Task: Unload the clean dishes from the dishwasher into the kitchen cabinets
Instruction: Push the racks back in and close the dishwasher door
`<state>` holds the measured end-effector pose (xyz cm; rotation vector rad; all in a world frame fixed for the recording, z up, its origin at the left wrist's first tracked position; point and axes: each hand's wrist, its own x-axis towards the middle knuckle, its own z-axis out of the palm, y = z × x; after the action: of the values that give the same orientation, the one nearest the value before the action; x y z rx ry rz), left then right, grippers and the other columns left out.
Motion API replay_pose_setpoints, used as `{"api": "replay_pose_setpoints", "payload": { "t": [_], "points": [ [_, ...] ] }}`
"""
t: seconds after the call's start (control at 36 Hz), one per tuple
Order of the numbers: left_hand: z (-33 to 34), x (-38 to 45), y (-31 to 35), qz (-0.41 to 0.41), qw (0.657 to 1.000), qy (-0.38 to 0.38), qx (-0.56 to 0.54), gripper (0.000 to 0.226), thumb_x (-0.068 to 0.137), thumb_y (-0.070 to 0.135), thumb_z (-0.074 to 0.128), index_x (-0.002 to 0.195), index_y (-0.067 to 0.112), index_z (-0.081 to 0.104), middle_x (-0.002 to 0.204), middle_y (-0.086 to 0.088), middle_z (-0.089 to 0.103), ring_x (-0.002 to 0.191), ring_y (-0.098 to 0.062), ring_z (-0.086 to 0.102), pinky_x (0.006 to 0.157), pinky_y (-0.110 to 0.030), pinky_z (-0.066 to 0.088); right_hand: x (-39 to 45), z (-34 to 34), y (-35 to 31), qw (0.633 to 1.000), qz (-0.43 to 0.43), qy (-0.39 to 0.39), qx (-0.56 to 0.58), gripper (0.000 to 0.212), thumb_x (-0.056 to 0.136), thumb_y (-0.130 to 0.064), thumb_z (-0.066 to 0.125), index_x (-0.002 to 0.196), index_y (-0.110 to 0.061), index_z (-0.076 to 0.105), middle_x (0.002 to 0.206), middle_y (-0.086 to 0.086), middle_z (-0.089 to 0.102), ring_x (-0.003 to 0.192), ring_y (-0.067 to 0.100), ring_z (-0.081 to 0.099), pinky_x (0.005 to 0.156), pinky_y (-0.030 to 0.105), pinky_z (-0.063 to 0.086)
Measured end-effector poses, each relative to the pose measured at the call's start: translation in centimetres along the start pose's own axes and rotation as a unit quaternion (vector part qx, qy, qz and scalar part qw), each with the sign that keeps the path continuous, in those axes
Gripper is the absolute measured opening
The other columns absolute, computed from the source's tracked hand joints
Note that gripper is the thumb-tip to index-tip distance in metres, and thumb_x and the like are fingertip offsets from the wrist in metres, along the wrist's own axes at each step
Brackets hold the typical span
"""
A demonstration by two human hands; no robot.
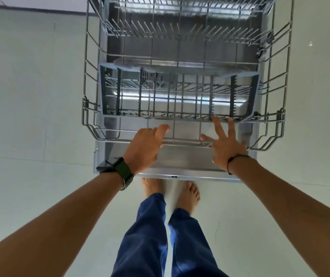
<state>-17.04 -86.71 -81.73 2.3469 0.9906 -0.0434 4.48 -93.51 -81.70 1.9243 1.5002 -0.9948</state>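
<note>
I look straight down at an open dishwasher with its door (180,162) folded flat. The grey wire lower rack (270,124) is pulled out over the door, and no dishes show in it. Inside it, a blue-grey plastic-framed tray (180,92) also holds nothing that I can see. My left hand (146,144), with a dark watch on the wrist, rests its relaxed fingers on the rack's front rail. My right hand (224,144) is spread, fingers straight, over the same front rail, reaching to the tray's front edge.
Pale floor lies on both sides of the dishwasher. My bare feet (170,192) and blue trousers stand just in front of the door's edge. The upper rack (180,27) shows at the top of the view, and I see nothing on its tines.
</note>
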Motion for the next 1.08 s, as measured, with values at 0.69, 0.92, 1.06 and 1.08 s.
{"api": "replay_pose_setpoints", "payload": {
  "t": [0.69, 0.92, 1.06, 1.08],
  "points": [
    [-4.1, 11.7, -4.7, -0.197, 0.967, -0.067, 0.146, 0.060, 0.102, 0.032, 0.022, 0.149, 0.014, -0.011, 0.156, -0.007, -0.018, 0.143, -0.026, -0.019, 0.112, -0.055, -0.008, 10.2, -10.0, 1.4, 0.992, 0.025, 0.120, -0.025, 0.070, 0.097, -0.003, 0.024, 0.146, -0.031, -0.017, 0.156, -0.002, -0.019, 0.143, 0.037, -0.011, 0.115, 0.050, 0.015],
    [-7.7, 17.0, -6.1, -0.191, 0.965, -0.122, 0.129, 0.060, 0.102, 0.032, 0.018, 0.148, 0.012, -0.014, 0.155, -0.008, -0.022, 0.142, -0.026, -0.022, 0.113, -0.053, -0.009, 13.0, -15.2, 1.1, 0.993, 0.060, 0.099, 0.008, 0.066, 0.100, -0.007, 0.021, 0.145, -0.039, -0.016, 0.155, -0.009, -0.022, 0.144, 0.029, -0.013, 0.114, 0.057, 0.002],
    [-9.3, 20.3, -6.8, -0.199, 0.960, -0.122, 0.151, 0.059, 0.102, 0.033, 0.016, 0.147, 0.012, -0.016, 0.155, -0.008, -0.022, 0.142, -0.027, -0.021, 0.113, -0.052, -0.010, 14.8, -18.7, 1.2, 0.992, 0.083, 0.091, -0.024, 0.059, 0.102, -0.022, 0.019, 0.144, -0.039, -0.018, 0.155, -0.007, -0.022, 0.145, 0.029, -0.011, 0.111, 0.062, -0.002],
    [-9.6, 20.9, -7.1, -0.201, 0.960, -0.121, 0.152, 0.059, 0.102, 0.034, 0.016, 0.147, 0.012, -0.016, 0.155, -0.008, -0.022, 0.142, -0.026, -0.021, 0.112, -0.052, -0.011, 15.2, -19.4, 1.2, 0.991, 0.088, 0.093, -0.036, 0.060, 0.102, -0.025, 0.021, 0.144, -0.038, -0.019, 0.155, -0.006, -0.022, 0.145, 0.030, -0.010, 0.111, 0.062, -0.002]
  ]
}}
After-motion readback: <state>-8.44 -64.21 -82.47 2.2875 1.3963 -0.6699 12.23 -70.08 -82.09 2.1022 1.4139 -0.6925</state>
